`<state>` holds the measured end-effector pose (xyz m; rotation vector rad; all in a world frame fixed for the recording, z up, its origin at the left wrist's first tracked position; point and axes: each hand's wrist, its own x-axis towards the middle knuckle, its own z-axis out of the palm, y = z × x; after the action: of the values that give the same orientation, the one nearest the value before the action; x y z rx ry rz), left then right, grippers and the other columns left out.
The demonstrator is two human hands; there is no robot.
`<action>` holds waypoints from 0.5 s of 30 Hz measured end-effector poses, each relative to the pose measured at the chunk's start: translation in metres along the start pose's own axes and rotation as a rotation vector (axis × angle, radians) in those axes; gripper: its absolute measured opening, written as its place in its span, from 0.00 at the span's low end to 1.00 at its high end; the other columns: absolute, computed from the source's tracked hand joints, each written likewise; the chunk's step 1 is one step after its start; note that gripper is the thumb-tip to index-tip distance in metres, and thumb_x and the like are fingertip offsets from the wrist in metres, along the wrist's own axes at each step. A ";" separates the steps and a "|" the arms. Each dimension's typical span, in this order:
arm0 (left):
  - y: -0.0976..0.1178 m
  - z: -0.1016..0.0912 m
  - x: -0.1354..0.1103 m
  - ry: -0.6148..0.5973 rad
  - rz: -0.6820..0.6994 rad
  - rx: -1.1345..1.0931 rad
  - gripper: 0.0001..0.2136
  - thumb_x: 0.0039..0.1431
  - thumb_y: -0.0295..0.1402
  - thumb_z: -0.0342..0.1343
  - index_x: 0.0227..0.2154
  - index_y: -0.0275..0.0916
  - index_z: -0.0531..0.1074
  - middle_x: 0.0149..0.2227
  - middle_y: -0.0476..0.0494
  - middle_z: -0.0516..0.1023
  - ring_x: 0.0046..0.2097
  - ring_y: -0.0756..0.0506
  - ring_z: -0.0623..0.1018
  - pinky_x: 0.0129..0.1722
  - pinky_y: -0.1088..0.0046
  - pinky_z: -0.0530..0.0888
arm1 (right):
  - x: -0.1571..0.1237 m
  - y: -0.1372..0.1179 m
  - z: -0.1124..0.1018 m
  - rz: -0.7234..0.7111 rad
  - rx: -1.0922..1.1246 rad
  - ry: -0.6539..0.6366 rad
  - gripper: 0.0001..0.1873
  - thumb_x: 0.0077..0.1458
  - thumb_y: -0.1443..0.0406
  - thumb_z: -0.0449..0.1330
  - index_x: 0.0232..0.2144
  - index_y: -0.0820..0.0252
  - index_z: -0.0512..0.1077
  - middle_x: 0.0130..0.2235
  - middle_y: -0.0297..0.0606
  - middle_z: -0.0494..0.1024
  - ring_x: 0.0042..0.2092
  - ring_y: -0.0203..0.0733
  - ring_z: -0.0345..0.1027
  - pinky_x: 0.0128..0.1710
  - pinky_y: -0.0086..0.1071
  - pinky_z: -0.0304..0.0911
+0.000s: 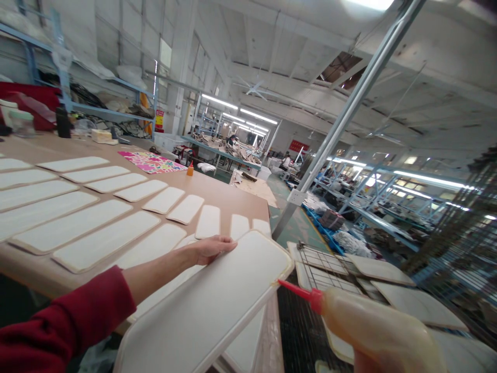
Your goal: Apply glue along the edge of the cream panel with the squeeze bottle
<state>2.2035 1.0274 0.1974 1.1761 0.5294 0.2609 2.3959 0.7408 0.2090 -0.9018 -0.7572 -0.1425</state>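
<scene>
My left hand (213, 249) grips the upper left edge of a white rounded panel (198, 311), thumb on its face. This panel is tilted up in front of me, with a yellowish strip along its rim. In my right hand (367, 361), mostly hidden at the bottom edge, is a translucent squeeze bottle (380, 316) of amber liquid. Its red nozzle (295, 290) points left, and the tip meets the panel's right edge near the upper corner. Several similar white panels (104, 241) lie in rows on the brown table (229, 194) beyond my left arm.
A small orange bottle (190, 169) and a floral sheet (151, 161) are on the table's far side. To the right, more panels (419, 303) rest on dark wire racks (330, 267). A slanted metal post (341, 119) rises past the table corner. Blue shelving (108, 106) stands far left.
</scene>
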 end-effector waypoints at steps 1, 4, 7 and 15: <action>0.000 0.000 0.000 0.002 0.001 -0.005 0.25 0.32 0.48 0.68 0.29 0.37 0.67 0.24 0.52 0.75 0.25 0.52 0.73 0.25 0.78 0.67 | 0.004 -0.001 0.003 -0.026 -0.023 -0.037 0.16 0.50 0.54 0.59 0.42 0.47 0.71 0.49 0.30 0.70 0.51 0.50 0.64 0.43 0.47 0.71; -0.001 0.000 -0.001 0.001 0.008 -0.031 0.25 0.32 0.47 0.69 0.29 0.37 0.66 0.24 0.52 0.75 0.25 0.52 0.73 0.25 0.78 0.66 | 0.009 -0.011 0.018 0.004 -0.117 -0.146 0.23 0.41 0.50 0.64 0.39 0.52 0.74 0.44 0.40 0.72 0.48 0.61 0.65 0.48 0.60 0.64; -0.003 -0.001 0.000 0.004 0.011 -0.054 0.27 0.30 0.47 0.69 0.30 0.37 0.66 0.25 0.52 0.75 0.25 0.52 0.73 0.25 0.78 0.66 | 0.004 -0.016 0.027 -0.023 -0.176 -0.112 0.14 0.47 0.54 0.60 0.34 0.54 0.74 0.40 0.43 0.73 0.45 0.59 0.66 0.49 0.60 0.60; -0.003 -0.003 0.004 0.023 -0.010 -0.049 0.28 0.28 0.49 0.69 0.29 0.37 0.66 0.24 0.51 0.76 0.25 0.52 0.73 0.26 0.78 0.68 | -0.015 -0.003 0.030 -0.007 -0.303 -0.111 0.22 0.56 0.54 0.57 0.48 0.60 0.64 0.48 0.43 0.68 0.46 0.47 0.64 0.42 0.47 0.66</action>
<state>2.2049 1.0301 0.1931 1.1232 0.5462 0.2777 2.3672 0.7586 0.2132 -1.2025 -0.8558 -0.2185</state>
